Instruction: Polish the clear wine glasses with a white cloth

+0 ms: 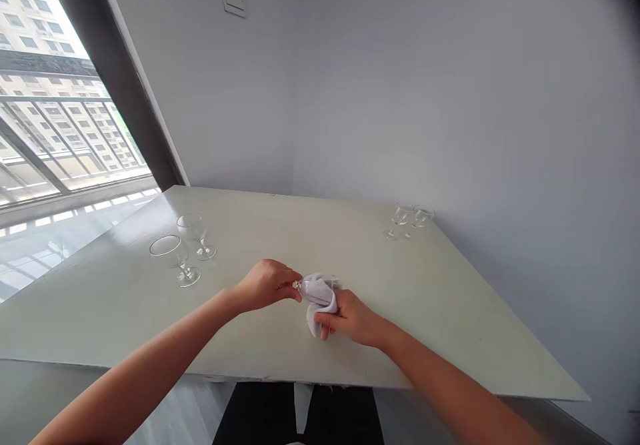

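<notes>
In the head view, my left hand pinches the stem of a wine glass, which lies tilted on its side above the table. My right hand grips a white cloth at the bowl of that glass. Part of the cloth appears to be inside the bowl, and a loose end hangs below it. The foot of the glass is mostly hidden by my left fingers.
Two stemmed glasses stand on the left of the pale table. Further glasses stand close together near its far right edge. Walls border the table at the back and right; a window is at the left.
</notes>
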The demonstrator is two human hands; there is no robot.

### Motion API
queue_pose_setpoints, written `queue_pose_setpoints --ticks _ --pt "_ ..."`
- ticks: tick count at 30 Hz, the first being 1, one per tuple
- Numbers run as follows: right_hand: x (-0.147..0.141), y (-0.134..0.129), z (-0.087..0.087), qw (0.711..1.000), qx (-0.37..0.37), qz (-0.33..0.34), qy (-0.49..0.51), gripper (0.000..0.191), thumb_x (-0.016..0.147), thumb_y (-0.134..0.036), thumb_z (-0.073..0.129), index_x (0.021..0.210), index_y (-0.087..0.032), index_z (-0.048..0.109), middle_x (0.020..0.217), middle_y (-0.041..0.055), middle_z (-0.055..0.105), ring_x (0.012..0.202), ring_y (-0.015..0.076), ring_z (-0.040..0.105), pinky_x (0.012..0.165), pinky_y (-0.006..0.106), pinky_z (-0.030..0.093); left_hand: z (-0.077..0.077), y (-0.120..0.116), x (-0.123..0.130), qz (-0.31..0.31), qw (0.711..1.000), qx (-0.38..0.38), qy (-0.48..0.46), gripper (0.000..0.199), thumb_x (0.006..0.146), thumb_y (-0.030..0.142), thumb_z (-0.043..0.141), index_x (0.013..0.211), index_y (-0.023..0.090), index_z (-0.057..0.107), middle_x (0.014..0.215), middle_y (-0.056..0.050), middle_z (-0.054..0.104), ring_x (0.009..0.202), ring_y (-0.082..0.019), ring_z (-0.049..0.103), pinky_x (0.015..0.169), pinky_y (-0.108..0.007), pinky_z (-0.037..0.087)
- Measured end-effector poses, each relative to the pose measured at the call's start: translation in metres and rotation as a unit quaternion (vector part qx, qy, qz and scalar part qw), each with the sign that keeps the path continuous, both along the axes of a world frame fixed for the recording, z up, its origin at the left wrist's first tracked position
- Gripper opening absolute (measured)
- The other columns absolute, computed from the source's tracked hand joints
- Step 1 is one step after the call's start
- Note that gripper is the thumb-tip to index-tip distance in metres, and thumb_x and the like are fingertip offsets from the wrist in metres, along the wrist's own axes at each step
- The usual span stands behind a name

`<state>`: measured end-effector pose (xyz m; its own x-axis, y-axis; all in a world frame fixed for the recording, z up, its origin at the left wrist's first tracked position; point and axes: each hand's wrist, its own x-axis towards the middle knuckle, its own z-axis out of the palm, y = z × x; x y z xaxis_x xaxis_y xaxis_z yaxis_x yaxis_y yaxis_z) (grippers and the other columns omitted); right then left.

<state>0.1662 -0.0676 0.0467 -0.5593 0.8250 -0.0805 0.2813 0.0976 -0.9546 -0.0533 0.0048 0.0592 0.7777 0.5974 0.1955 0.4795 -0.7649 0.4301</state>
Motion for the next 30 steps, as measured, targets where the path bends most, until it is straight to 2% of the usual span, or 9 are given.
queue_pose_setpoints --ticks 3,7,12,16,19,22,26,28,30 --pt "0.007 0.003 0.009 0.976 0.158 0.065 -0.137 0.017 0.080 -0.029 0.051 0.093 -0.021 0.058 0.072 0.0004 0.064 0.064 0.0144 0.059 0.061 0.025 0.042 0.007 -0.001 -0.003 -0.045 0.964 -0.261 -0.003 0.040 0.077 0.053 0.049 0.064 0.017 0.059 0.055 0.001 0.051 0.051 -0.009 0.045 0.049 -0.021 0.032" --pt "0.015 0.011 0.017 0.908 0.323 0.139 -0.228 0.034 0.077 -0.016 0.048 0.108 -0.028 0.056 0.089 -0.0001 0.067 0.072 0.0151 0.060 0.060 0.023 0.038 -0.010 -0.003 -0.006 -0.086 0.845 -0.527 -0.032 0.046 0.074 0.057 0.050 0.069 0.012 0.061 0.053 0.000 0.050 0.046 -0.008 0.043 0.044 -0.021 0.032" --pt "0.027 0.027 0.023 0.875 0.382 0.164 -0.247 0.051 0.076 -0.005 0.040 0.119 -0.030 0.052 0.101 -0.0012 0.066 0.082 0.0156 0.061 0.063 0.024 0.039 -0.041 -0.018 -0.001 -0.072 0.712 -0.679 -0.166 0.056 0.074 0.059 0.047 0.083 0.007 0.063 0.046 0.002 0.043 0.037 -0.006 0.036 0.038 -0.021 0.027" --pt "0.033 0.035 0.018 0.898 0.354 0.129 -0.226 0.049 0.073 -0.006 0.046 0.117 -0.027 0.054 0.105 0.0005 0.065 0.086 0.0169 0.062 0.067 0.025 0.044 -0.045 -0.029 0.005 -0.051 0.662 -0.708 -0.239 0.051 0.078 0.054 0.046 0.083 0.007 0.062 0.047 0.003 0.039 0.040 -0.005 0.035 0.042 -0.020 0.028" --pt "0.037 0.036 0.008 0.914 0.341 0.091 -0.200 0.050 0.074 -0.006 0.045 0.119 -0.026 0.053 0.111 0.0013 0.063 0.093 0.0177 0.061 0.072 0.026 0.046 -0.046 -0.032 0.006 -0.036 0.658 -0.708 -0.256 0.053 0.079 0.056 0.043 0.084 0.007 0.062 0.048 0.003 0.039 0.041 -0.006 0.036 0.043 -0.021 0.028" --pt "0.045 0.036 -0.001 0.922 0.337 0.057 -0.183 0.050 0.076 -0.008 0.043 0.123 -0.026 0.050 0.114 0.0011 0.061 0.100 0.0193 0.058 0.079 0.029 0.046 -0.048 -0.032 0.002 0.015 0.682 -0.686 -0.255 0.055 0.079 0.058 0.041 0.084 0.008 0.061 0.048 0.003 0.040 0.040 -0.006 0.036 0.043 -0.021 0.027" --pt "0.058 0.033 -0.002 0.926 0.316 -0.064 -0.195 0.058 0.077 -0.006 0.039 0.128 -0.034 0.040 0.121 -0.0032 0.056 0.107 0.0183 0.054 0.087 0.034 0.045 -0.047 -0.029 -0.002 0.123 0.778 -0.570 -0.233 0.049 0.077 0.056 0.045 0.080 0.009 0.059 0.051 0.002 0.044 0.043 -0.007 0.037 0.045 -0.021 0.027" --pt "0.059 0.028 0.006 0.910 0.334 -0.125 -0.210 0.057 0.080 -0.009 0.039 0.130 -0.036 0.036 0.125 -0.0031 0.052 0.109 0.0185 0.053 0.086 0.036 0.044 -0.044 -0.027 -0.003 0.162 0.824 -0.501 -0.208 0.043 0.076 0.053 0.047 0.074 0.012 0.057 0.054 0.002 0.047 0.047 -0.007 0.039 0.048 -0.021 0.029" --pt "0.052 0.020 0.014 0.885 0.380 -0.129 -0.238 0.051 0.084 -0.014 0.040 0.131 -0.035 0.037 0.131 -0.0008 0.047 0.111 0.0212 0.050 0.089 0.039 0.042 -0.042 -0.023 -0.001 0.191 0.864 -0.436 -0.161 0.036 0.075 0.049 0.048 0.069 0.014 0.054 0.058 0.002 0.049 0.050 -0.008 0.043 0.050 -0.021 0.031"
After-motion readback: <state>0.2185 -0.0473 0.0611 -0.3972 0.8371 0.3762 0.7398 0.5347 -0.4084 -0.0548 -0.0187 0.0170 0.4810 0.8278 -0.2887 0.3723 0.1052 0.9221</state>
